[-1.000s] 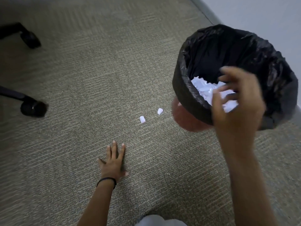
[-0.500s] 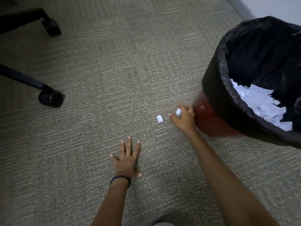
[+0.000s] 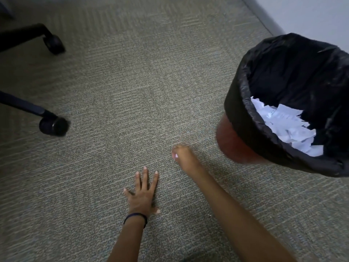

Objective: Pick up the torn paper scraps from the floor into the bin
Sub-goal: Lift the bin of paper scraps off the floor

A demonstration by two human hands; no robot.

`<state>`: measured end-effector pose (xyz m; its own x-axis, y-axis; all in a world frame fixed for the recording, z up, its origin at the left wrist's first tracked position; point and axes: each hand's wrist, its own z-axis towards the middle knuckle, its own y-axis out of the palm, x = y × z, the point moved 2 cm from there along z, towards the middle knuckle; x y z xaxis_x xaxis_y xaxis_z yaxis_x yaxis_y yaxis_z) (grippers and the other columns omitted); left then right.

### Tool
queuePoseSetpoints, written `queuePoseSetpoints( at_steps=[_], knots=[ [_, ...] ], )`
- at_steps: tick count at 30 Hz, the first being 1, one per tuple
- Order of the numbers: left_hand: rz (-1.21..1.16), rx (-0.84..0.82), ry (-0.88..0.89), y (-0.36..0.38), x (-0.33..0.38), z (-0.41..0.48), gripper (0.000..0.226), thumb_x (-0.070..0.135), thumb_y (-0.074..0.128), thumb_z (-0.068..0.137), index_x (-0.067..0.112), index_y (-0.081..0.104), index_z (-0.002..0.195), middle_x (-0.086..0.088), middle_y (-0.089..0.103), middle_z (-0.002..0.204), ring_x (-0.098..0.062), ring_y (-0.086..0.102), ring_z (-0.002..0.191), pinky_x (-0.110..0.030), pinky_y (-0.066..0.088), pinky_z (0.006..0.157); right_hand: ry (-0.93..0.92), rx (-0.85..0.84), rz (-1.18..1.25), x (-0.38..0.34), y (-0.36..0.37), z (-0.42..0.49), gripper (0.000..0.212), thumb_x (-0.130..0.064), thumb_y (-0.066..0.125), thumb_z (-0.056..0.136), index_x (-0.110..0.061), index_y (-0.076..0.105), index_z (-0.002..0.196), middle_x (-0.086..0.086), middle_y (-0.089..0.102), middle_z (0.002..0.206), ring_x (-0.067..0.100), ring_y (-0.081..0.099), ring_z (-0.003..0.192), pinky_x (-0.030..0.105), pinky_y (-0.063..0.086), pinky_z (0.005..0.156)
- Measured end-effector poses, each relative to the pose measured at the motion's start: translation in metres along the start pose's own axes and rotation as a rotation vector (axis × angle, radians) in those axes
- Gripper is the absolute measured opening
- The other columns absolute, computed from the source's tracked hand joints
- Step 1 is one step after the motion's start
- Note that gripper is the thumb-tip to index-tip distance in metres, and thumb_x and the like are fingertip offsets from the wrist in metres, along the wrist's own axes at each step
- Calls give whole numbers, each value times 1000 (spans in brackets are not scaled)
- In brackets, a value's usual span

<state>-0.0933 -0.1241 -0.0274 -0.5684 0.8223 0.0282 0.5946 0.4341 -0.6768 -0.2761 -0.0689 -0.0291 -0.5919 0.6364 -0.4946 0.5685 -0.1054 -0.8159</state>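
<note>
Fingers of my right hand [image 3: 182, 154] pinch a small white paper scrap [image 3: 176, 156] for the nearby black-lined bin [image 3: 238, 110]; left hand [image 3: 143, 193] lies flat on the carpet, bracing me.

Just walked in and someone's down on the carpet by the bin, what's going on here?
A person is clearing torn paper off the carpet. The right hand is curled on the floor, pinching a small white scrap. The left hand rests flat on the carpet. The bin, lined with a black bag, stands to the right and holds a pile of scraps. No other loose scraps show on the floor.
</note>
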Motion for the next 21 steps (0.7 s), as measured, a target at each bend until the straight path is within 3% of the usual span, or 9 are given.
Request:
queuePoseSetpoints(
  at_steps=[3, 6, 9, 11, 15, 17, 19, 21],
  knots=[
    [-5, 0, 6, 0, 0, 0, 126, 51, 72, 72, 28, -38, 129, -2, -47, 138, -34, -25, 141, -69, 18, 105, -63, 66, 169, -26, -37, -27, 16, 6, 54, 83, -7, 64, 83, 7, 59, 97, 21, 59, 87, 27, 48, 80],
    [-28, 5, 21, -1, 0, -1, 126, 52, 72, 72, 26, -36, 133, -1, -45, 141, -33, -25, 141, -70, 18, 105, -200, 320, 351, -64, -112, -76, 13, 1, 58, 85, -11, 63, 84, -5, 54, 90, 4, 56, 87, 5, 40, 72],
    [-41, 11, 43, -3, 0, -5, 123, 52, 71, 73, 26, -27, 143, -4, -40, 147, -33, -24, 142, -69, 19, 105, -293, 574, 343, -76, -196, -128, 8, -1, 64, 84, -8, 67, 86, -6, 58, 92, -12, 52, 87, -2, 38, 78],
    [-58, 1, 48, -5, -1, -5, 122, 52, 72, 72, 28, -23, 145, -5, -35, 151, -33, -24, 142, -70, 19, 105, -297, 735, 266, -61, -242, -153, 5, 0, 65, 83, -4, 67, 84, -1, 59, 91, -8, 52, 86, 3, 40, 79],
    [-87, -17, 44, -8, -2, -6, 121, 52, 71, 73, 30, -25, 144, -3, -36, 150, -33, -24, 142, -69, 20, 106, -132, 980, 159, 7, -280, -180, 4, 0, 63, 85, -1, 66, 83, 2, 59, 90, 3, 57, 85, 20, 46, 74],
    [-101, -23, 27, -12, -1, -7, 112, 48, 66, 80, 28, -24, 144, -3, -35, 150, -33, -20, 143, -66, 20, 108, -2, 961, 201, 44, -275, -191, 10, -4, 64, 85, -8, 68, 93, 2, 65, 103, 9, 61, 98, 27, 47, 90],
    [-180, -96, 27, -28, 5, -7, 93, 52, 55, 87, 22, -7, 150, -14, -20, 156, -37, -6, 145, -58, 22, 112, 158, 918, 203, 68, -266, -200, 24, -8, 66, 84, -15, 67, 107, 4, 59, 126, 10, 53, 119, 38, 29, 112],
    [-457, -141, 106, -62, 24, -8, 88, 67, 52, 80, 11, 30, 145, -20, 21, 154, -36, 28, 139, -44, 32, 111, 338, 962, 99, 81, -266, -209, 45, -7, 66, 83, -19, 56, 126, 11, 40, 146, 20, 34, 136, 47, 8, 114]
  ],
)
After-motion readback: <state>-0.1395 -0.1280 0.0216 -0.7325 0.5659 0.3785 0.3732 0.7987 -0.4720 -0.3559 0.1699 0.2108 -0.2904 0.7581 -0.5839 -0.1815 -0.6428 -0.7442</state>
